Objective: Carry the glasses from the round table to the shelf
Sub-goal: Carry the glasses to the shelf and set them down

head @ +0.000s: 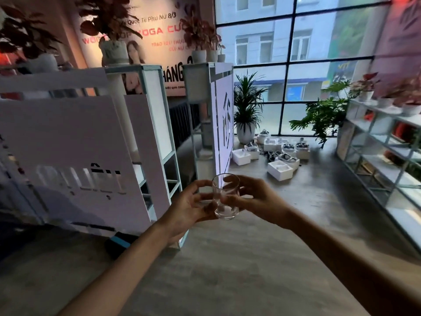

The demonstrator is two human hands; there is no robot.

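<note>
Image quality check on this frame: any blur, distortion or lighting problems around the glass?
Head view: wide-angle bending bows the window bars and the shelf at right; the white panels at left are motion-smeared; the clear glass, held between left hand and right hand, stays fairly sharp; daylight behind leaves the forearms dim.

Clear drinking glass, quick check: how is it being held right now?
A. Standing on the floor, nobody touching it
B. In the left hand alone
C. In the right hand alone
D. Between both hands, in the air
D: the clear drinking glass is off any surface, roughly upright above the floor, with the left hand on its left side and the right hand wrapped around its right side.
</note>
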